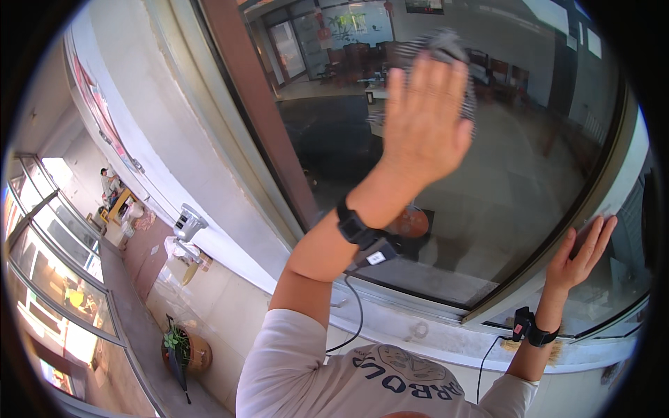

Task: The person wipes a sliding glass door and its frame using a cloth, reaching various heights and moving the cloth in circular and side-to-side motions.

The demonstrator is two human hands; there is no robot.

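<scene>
My left hand [426, 115] is spread flat over a grey-and-white striped cloth [444, 44], pressing it against the large window pane [512, 172]. The hand and cloth are slightly blurred, and fingers cover part of the cloth. At the right, my right hand [583, 256] rests with thumb and fingers apart by the metal window frame [543, 256]. A dark patch lies between its thumb and fingers; I cannot tell whether it is an object or the glass behind. Both wrists wear black straps with small cabled devices.
Below the pane runs a white sill [407, 326]. A brown frame post [261, 104] and white wall stand left of it. Farther left are a wall-mounted metal fixture [189, 223], a potted plant [175, 339] with a dark umbrella [179, 366], and a seated person [110, 183] far off.
</scene>
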